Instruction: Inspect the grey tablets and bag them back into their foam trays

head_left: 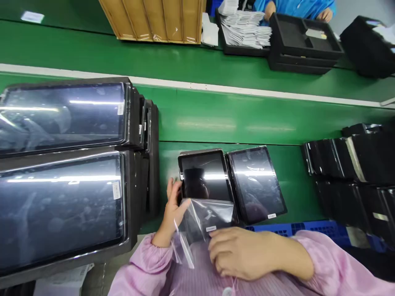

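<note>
A tablet (202, 170) with a dark screen lies in front of me, its lower part covered by a clear plastic sleeve (216, 211). My left hand (173, 213) holds the tablet's left edge, the thumb over the sleeve's edge and the fingers along the side. Lower down, my right hand (243, 251) has its fingers curled on the loose end of the sleeve, near a small white label (211, 228). Its fingertips are partly hidden. Directly right of the tablet lies a second tablet (257, 181), slightly turned, with a white label at its bottom edge.
Stacked black trays (135, 197) at left carry large film-covered screens (61, 205). More dark stacked items (364, 164) stand at right, beside a blue crate (324, 228). Across the green bench (247, 119) are a brown divided box (154, 20), white packets (247, 28), black trays (304, 37) and a blue-clothed co-worker's hands.
</note>
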### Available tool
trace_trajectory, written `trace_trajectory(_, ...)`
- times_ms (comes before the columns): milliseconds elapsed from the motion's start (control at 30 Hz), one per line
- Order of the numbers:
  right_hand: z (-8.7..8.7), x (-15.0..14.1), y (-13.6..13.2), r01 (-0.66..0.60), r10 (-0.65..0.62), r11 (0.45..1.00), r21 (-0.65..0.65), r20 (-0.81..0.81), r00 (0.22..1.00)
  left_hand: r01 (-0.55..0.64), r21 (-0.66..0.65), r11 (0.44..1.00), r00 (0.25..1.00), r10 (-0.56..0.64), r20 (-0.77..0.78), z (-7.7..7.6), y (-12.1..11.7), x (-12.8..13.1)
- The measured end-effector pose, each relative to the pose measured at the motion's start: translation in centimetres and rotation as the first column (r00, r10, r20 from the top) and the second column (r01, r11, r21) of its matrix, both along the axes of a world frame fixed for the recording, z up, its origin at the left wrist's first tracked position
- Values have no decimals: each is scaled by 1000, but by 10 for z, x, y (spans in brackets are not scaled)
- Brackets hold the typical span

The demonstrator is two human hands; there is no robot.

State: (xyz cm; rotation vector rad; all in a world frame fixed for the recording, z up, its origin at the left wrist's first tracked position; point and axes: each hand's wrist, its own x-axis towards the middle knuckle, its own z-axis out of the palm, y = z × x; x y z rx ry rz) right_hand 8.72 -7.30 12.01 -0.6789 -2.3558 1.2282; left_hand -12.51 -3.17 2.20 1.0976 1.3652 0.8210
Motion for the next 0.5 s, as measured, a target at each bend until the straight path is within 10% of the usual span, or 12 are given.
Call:
trace_trajectory(100,-3,32,-17,434,-439,893,-122,-24,898,102,-2,995,995,-102,0,-6,1,-4)
trace_trajectory(167,-23,57,-13,622,-625,780,67,98,774,80,-3,997,997,-80,-8,-9,8,-3)
trace_trajectory(333,-66,76,-21,302,-374,909,287,241,896,-83,84,993,997,83,11,1,47,19)
trace_trajectory(500,-49,59,-8,203,-335,903,378,325,884,-47,35,998,978,39,205,11,77,35)
